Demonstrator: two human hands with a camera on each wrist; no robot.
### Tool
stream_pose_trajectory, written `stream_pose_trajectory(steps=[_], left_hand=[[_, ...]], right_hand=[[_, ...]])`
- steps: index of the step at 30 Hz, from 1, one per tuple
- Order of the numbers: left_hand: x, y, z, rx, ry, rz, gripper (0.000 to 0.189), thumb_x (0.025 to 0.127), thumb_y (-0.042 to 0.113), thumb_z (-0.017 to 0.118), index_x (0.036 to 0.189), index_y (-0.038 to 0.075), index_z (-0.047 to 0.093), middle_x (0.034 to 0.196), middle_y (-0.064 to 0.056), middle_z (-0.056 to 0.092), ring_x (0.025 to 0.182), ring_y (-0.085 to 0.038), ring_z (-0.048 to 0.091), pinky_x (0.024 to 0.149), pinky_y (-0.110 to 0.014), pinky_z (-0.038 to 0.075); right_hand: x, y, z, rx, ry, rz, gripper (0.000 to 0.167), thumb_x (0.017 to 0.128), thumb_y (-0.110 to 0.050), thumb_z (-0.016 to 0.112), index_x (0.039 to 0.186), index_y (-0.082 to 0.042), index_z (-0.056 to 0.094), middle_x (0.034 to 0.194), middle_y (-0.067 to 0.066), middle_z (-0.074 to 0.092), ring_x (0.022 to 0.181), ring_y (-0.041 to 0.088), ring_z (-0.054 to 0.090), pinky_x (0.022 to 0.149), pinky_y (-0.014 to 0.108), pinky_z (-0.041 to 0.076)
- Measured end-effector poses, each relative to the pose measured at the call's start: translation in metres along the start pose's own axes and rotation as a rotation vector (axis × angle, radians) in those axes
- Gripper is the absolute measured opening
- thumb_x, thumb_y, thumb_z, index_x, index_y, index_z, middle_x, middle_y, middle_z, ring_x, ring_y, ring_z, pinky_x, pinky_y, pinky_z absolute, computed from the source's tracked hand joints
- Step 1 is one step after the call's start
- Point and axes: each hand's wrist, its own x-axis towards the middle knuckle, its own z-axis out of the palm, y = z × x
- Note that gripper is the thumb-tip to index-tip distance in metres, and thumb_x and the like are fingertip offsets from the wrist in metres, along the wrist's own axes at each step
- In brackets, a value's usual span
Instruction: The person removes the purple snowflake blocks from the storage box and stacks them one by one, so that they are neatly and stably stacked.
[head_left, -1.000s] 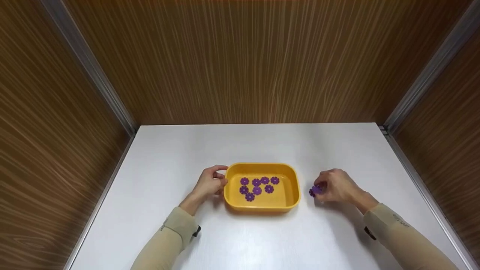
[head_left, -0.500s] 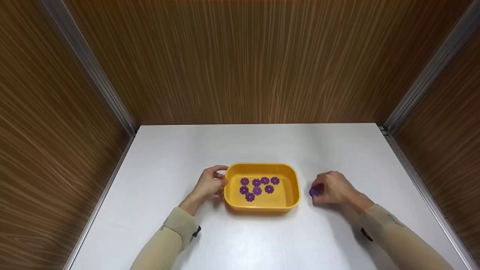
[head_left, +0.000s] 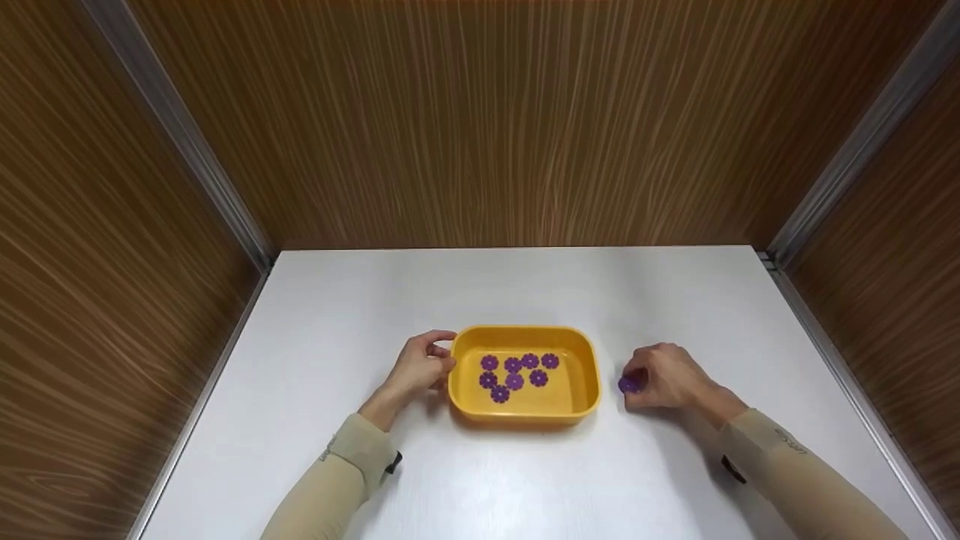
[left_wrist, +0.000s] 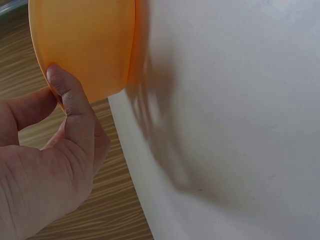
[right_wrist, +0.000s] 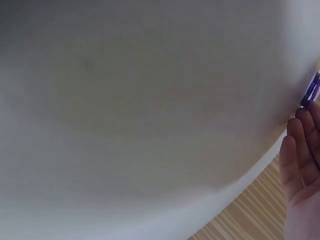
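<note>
A yellow rectangular tray (head_left: pixel 525 417) stands on the white table, with several purple flower-shaped discs (head_left: pixel 514 382) lying flat on its floor. My left hand (head_left: pixel 416 365) grips the tray's left rim between thumb and fingers; the left wrist view shows the fingertips on the orange-looking wall (left_wrist: pixel 95 55). To the right of the tray, my right hand (head_left: pixel 666 377) pinches purple flower discs (head_left: pixel 628 385) close over the table. From the right wrist, those discs (right_wrist: pixel 311 90) appear edge-on as thin layers at the fingertips, partly cut off by the frame.
Brown wood-grain panels (head_left: pixel 510 127) rise behind the white table (head_left: pixel 510 480) and on both sides. Grey metal rails (head_left: pixel 202 150) run along the corners and side edges.
A second ago the discs in my right hand were spread apart; now they sit together. That hand has shifted slightly left and down. The left hand and tray have stayed put.
</note>
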Motion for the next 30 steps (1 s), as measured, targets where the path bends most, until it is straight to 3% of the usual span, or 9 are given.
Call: stream_pose_trajectory(steps=[15, 24, 30], left_hand=[[0.003, -0.003, 0.000, -0.044, -0.003, 0.005, 0.053, 0.099, -0.001, 0.071, 0.150, 0.011, 0.069, 0.104, -0.006, 0.064, 0.066, -0.013, 0.060, 0.061, -0.028, 0.061], [0.002, -0.002, 0.001, -0.019, 0.006, -0.003, 0.052, 0.100, 0.000, 0.071, 0.151, 0.013, 0.069, 0.108, -0.008, 0.064, 0.070, -0.015, 0.061, 0.064, -0.029, 0.064], [0.002, -0.001, 0.001, -0.010, 0.012, -0.006, 0.052, 0.100, 0.001, 0.071, 0.151, 0.012, 0.068, 0.108, -0.008, 0.065, 0.071, -0.015, 0.062, 0.064, -0.029, 0.065]], right_hand=[[-0.002, -0.001, 0.000, 0.007, -0.002, 0.028, 0.020, 0.069, -0.030, 0.094, 0.086, -0.020, 0.086, 0.076, -0.009, 0.074, 0.069, 0.000, 0.057, 0.064, 0.022, 0.053], [0.006, -0.006, -0.019, 0.058, -0.017, 0.141, 0.019, 0.085, -0.019, 0.086, 0.101, -0.010, 0.088, 0.086, -0.004, 0.079, 0.074, 0.006, 0.065, 0.071, 0.029, 0.060], [0.021, -0.012, -0.033, 0.140, -0.027, 0.100, 0.023, 0.087, -0.016, 0.086, 0.107, -0.005, 0.087, 0.093, 0.006, 0.083, 0.080, 0.021, 0.076, 0.070, 0.028, 0.064]])
